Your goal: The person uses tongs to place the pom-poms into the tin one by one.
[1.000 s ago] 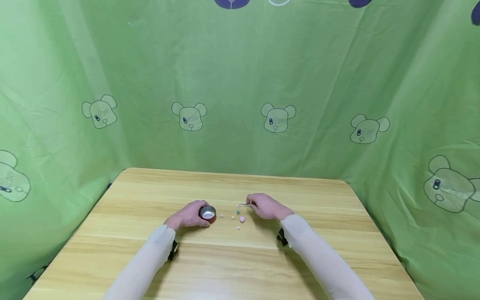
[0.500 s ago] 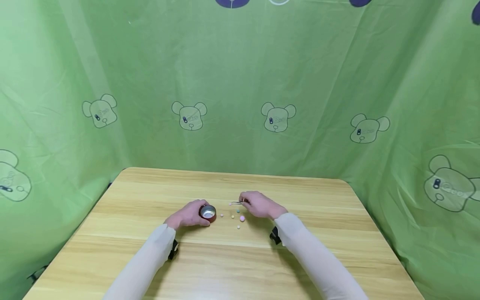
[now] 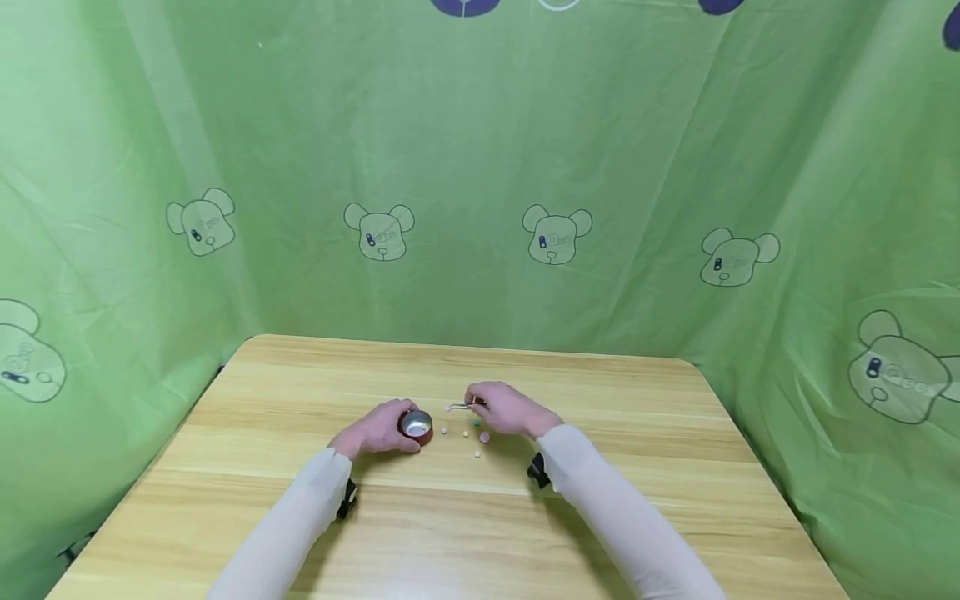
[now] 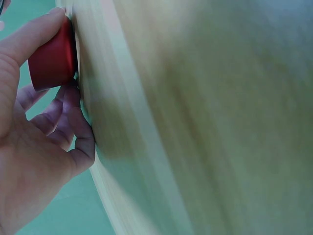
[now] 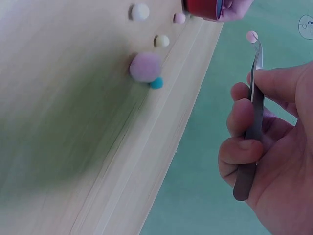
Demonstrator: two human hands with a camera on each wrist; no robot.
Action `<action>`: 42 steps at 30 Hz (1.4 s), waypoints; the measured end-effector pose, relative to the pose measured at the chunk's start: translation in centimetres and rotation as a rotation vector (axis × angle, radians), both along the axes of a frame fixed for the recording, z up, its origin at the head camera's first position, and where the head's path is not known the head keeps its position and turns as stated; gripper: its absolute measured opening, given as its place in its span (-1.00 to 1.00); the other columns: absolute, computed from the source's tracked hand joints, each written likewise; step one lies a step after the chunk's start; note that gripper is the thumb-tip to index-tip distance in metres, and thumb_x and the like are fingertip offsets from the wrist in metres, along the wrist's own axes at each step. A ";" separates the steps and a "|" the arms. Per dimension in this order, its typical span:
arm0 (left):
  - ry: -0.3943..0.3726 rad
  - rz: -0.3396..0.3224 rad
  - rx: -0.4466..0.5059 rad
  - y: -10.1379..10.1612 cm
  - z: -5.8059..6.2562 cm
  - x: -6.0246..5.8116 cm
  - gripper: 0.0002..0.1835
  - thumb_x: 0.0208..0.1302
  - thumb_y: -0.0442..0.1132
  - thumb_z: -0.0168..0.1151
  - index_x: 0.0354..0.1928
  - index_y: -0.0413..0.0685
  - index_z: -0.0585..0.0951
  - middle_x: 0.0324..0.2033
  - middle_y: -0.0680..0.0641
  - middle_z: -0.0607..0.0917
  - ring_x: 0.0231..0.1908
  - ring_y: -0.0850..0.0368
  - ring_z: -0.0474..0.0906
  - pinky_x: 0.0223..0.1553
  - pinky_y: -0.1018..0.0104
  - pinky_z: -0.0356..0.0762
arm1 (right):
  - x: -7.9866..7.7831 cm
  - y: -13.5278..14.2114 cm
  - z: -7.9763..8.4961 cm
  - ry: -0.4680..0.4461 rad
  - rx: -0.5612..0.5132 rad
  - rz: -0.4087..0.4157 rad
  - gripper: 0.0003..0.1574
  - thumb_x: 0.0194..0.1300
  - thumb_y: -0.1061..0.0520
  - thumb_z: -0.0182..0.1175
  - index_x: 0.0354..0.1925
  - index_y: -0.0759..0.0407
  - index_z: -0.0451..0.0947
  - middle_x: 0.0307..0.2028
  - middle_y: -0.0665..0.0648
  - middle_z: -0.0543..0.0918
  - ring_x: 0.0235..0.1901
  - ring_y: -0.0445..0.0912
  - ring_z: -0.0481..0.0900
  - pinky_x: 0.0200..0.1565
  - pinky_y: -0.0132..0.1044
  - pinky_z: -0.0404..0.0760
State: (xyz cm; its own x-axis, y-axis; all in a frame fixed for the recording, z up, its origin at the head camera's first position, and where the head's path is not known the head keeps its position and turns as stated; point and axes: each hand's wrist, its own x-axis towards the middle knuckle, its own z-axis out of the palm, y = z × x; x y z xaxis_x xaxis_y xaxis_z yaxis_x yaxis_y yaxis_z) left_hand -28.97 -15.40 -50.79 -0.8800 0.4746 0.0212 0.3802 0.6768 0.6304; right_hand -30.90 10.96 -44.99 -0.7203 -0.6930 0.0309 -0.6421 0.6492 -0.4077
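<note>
One lavender pom-pom (image 5: 145, 67), one blue pom-pom (image 5: 156, 82), one yellowish pom-pom (image 5: 162, 41), one white pom-pom (image 5: 140, 11), one small pink pom-pom (image 5: 179, 18) on wooden table (image 3: 450, 533). Sixth pom-pom (image 5: 252, 36) between tips of one tweezers (image 5: 255, 128), above table; fingers of right hand (image 3: 510, 408) clamped on tweezers. Fingers of left hand (image 3: 372, 430) curled around one red tin (image 4: 53, 61), on table. From head view, can see silver inside of tin; from left wrist view, only red wall.

We have the tin (image 4: 53, 56) left, the tweezers (image 5: 255, 128) right.
Five balls (image 5: 145, 67) lie on the table (image 3: 420, 533), right of the tin; another ball (image 5: 252, 36) sits at the tweezers' tips.
</note>
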 end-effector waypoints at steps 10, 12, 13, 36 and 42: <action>0.004 -0.001 0.000 -0.1 0.0 0.0 -0.44 -0.09 -0.15 0.52 -0.04 -0.13 0.49 -0.17 -0.03 0.58 -0.13 0.07 0.49 -0.01 0.08 0.41 | 0.2 -1.7 0.2 -0.104 -0.018 0.000 -0.83 0.43 0.17 -0.02 -0.09 0.15 0.48 -0.29 0.21 0.58 -0.51 -0.16 0.55 -0.40 -0.35 0.53; 0.005 -0.001 0.001 -0.1 0.0 0.1 -0.44 -0.09 -0.15 0.52 -0.04 -0.13 0.49 -0.17 -0.03 0.59 -0.12 0.06 0.50 -0.01 0.08 0.41 | 0.3 -2.0 0.3 -0.144 -0.034 -0.004 -0.82 0.43 0.18 -0.02 -0.08 0.19 0.48 -0.28 0.25 0.58 -0.55 -0.08 0.59 -0.46 -0.34 0.55; 0.007 0.000 0.001 0.0 0.1 0.1 -0.44 -0.10 -0.15 0.52 -0.04 -0.13 0.49 -0.17 -0.03 0.59 -0.12 0.06 0.50 -0.01 0.07 0.41 | 0.3 -2.1 0.3 -0.162 -0.040 -0.007 -0.81 0.43 0.18 -0.03 -0.07 0.21 0.47 -0.27 0.27 0.57 -0.56 -0.03 0.61 -0.49 -0.33 0.56; 0.003 -0.011 0.006 0.0 -0.3 0.3 -0.47 -0.08 -0.17 0.51 -0.06 -0.12 0.49 -0.19 -0.03 0.58 -0.14 0.06 0.49 -0.02 0.06 0.42 | 0.5 -3.8 -0.7 -0.019 0.067 0.041 -0.85 0.42 0.16 0.01 -0.11 0.08 0.49 -0.25 -0.04 0.56 -0.39 -0.23 0.47 -0.30 -0.38 0.50; -0.005 -0.015 0.012 0.0 -0.2 0.1 -0.48 -0.07 -0.18 0.50 -0.05 -0.12 0.49 -0.18 -0.02 0.58 -0.12 0.07 0.48 -0.01 0.06 0.42 | 0.2 -3.9 -0.7 -0.061 0.053 0.030 -0.86 0.42 0.16 0.01 -0.11 0.10 0.49 -0.28 0.00 0.56 -0.46 -0.22 0.48 -0.41 -0.38 0.51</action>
